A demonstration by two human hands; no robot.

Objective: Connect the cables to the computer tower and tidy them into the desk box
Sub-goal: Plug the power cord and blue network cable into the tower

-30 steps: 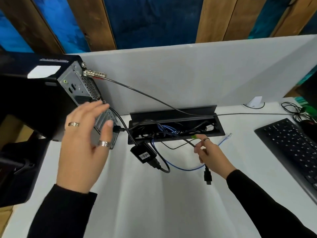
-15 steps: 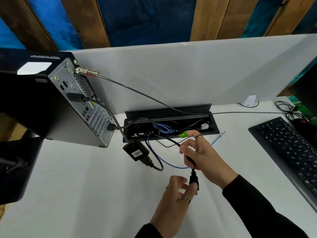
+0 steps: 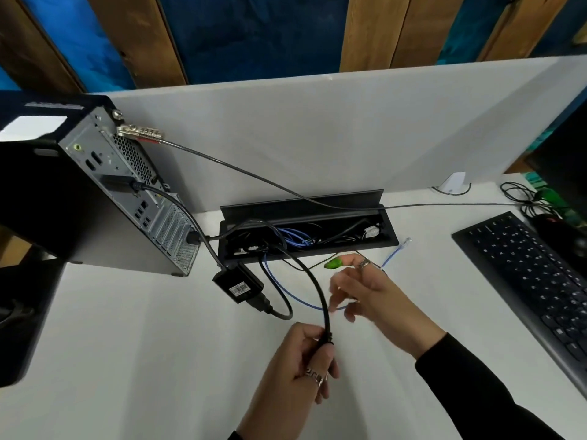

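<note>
Inside desk box: cables (blue, black).

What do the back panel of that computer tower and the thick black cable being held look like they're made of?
Computer tower back panel: seemingly bare sheet metal, dull silver-grey, punched with vent holes and slots. Black cable: probably rubber or soft plastic jacket, matte, since it bends in a smooth loop from the desk box to the left hand.

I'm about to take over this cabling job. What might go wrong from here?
The thick black cable gripped by the left hand crosses over the blue network cable; pulling toward the computer tower may drag or tangle it. The adapter hanging off the tower's port might get tugged too.
</note>
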